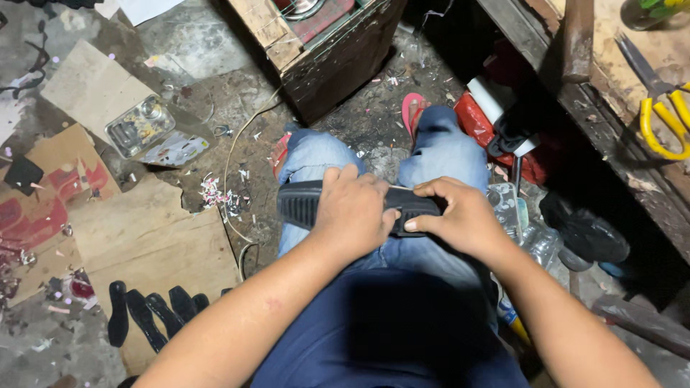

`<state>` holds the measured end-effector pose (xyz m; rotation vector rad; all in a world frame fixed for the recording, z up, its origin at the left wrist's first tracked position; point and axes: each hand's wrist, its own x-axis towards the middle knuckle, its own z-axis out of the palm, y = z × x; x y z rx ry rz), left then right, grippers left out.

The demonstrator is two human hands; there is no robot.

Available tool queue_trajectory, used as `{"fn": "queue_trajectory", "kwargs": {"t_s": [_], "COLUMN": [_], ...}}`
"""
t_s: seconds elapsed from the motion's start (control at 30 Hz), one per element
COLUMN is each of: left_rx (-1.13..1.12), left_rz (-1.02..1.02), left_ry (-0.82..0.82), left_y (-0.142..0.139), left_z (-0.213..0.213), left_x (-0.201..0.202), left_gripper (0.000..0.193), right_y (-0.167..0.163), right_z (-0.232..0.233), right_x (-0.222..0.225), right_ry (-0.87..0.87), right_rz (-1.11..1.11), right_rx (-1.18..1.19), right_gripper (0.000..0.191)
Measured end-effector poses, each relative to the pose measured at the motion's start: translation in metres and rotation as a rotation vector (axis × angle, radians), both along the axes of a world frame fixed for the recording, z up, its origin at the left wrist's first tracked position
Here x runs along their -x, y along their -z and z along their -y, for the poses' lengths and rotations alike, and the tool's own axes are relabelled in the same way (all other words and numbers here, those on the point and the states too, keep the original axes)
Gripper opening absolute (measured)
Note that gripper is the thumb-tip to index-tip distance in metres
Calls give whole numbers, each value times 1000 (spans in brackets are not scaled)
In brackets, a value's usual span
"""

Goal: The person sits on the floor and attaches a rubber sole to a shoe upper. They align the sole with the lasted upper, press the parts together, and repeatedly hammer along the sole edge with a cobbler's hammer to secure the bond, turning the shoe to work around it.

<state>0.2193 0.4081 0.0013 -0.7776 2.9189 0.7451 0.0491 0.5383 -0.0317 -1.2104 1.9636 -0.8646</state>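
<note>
**Black shoe sole held across the lap**

A black rubber shoe sole [359, 205] lies crosswise over the person's knees, above the blue jeans [442, 154]; its ribbed end sticks out to the left, bare of any hand. The left hand [352, 212] covers the middle of the sole from above, fingers curled down over its far edge and closed on it. The right hand [460, 215] grips the other end, thumb pressed flat along the near side, fingers wrapped over the top; the two hands sit just beside each other.

On the floor to the left lie sheets of cardboard [144, 244]; a row of more black soles [147, 312] rests along the near edge of it; a clear plastic tray [139, 126] of small parts sits farther off. A pink sandal [412, 111] shows past the knees; yellow-handled scissors [665, 118] lie on the wooden bench [611, 79] at right.
</note>
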Motion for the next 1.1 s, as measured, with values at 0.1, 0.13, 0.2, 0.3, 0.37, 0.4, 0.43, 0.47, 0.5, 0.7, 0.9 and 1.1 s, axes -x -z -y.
{"fn": "queue_trajectory", "kwargs": {"t_s": [0.1,0.13,0.2,0.3,0.37,0.4,0.43,0.47,0.5,0.7,0.9,1.1], "left_rx": [42,45,49,-9,-18,-24,-28,-32,-37,60,56,-7], "left_rz": [-354,-339,-310,-392,-435,-456,-459,-465,-469,-410,-436,-354], "left_ry": [-4,-33,-93,-79,-74,-70,-68,-65,-63,-46,-71,-216], "left_y": [1,1,2,7,13,14,16,16,17,16,19,25], "left_z": [11,17,27,35,36,36,36,37,37,32,29,23], "left_x": [-23,-34,-56,-77,-79,-80,-79,-78,-77,-68,-65,-53], "left_gripper": [59,59,58,46,42,40,37,34,31,20,22,36], "right_y": [-10,-14,-19,-21,-19,-17,-14,-12,-9,6,19,16], "right_z": [0,0,3,11,18,21,25,28,30,34,35,44], "right_x": [3,3,1,-10,-23,-30,-36,-41,-46,-58,-61,-57], "right_ry": [-17,-29,-55,-213,-255,-275,-287,-298,-310,-191,-120,61], "right_rz": [-61,-83,-128,-225,-278,-304,-317,-332,-346,-256,-252,31], "right_rx": [-143,-157,-186,215,300,342,363,385,406,468,450,104], "right_gripper": [53,52,50,44,41,40,38,36,35,23,26,51]}}
